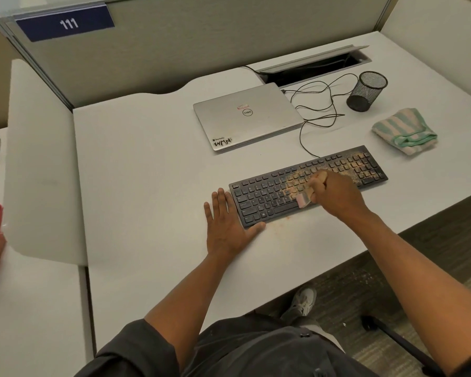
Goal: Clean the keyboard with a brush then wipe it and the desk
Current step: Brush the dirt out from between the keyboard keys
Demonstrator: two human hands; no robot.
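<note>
Keyboard (pixel 307 183) brushing is underway: your right hand (pixel 335 195) has its grip clamped on the brush (pixel 303 198). Your left hand (pixel 226 227) lies flat, bracing it. Sweep right next, toward the dusty keys.

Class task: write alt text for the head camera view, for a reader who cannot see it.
A person's right hand grips a brush on a crumb-dusted black keyboard, while the left hand lies flat on the white desk at its left end. Behind are a closed laptop, a mesh cup and a striped cloth.

even overhead light | soft shadows | wide-angle edge bending | slight blur
</note>
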